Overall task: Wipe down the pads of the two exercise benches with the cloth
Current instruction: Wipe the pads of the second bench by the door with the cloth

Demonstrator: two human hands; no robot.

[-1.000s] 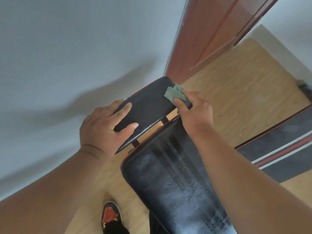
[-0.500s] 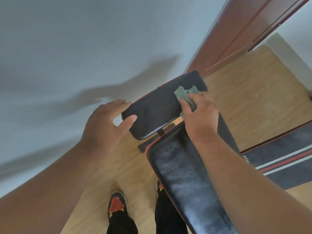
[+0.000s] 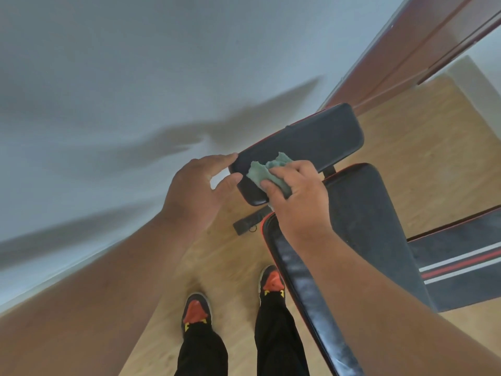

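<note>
The fingers of the right hand are curled over a crumpled green cloth and press it against the near end of the small black pad. The left hand braces the same end, with its thumb and forefinger pinching the corner of the pad and the other fingers hidden behind it.

Risks from this position:
- The cloth is bunched, so only a small patch appears to touch the pad. Strokes made this way may leave strips unwiped.
- The small pad sits on a narrow post, apart from the long pad. Heavy pressure near its end may tilt or shift it if the left hand lets go.
- The left thumb lies just beside the cloth, so a stroke toward it may trap the cloth against the thumb.
- The person's shoes stand near a dark strap on the wooden floor, so a step forward may catch it.

The second bench lies to the right, touching neither hand, and probably awaits wiping.

No container is in view.
</note>
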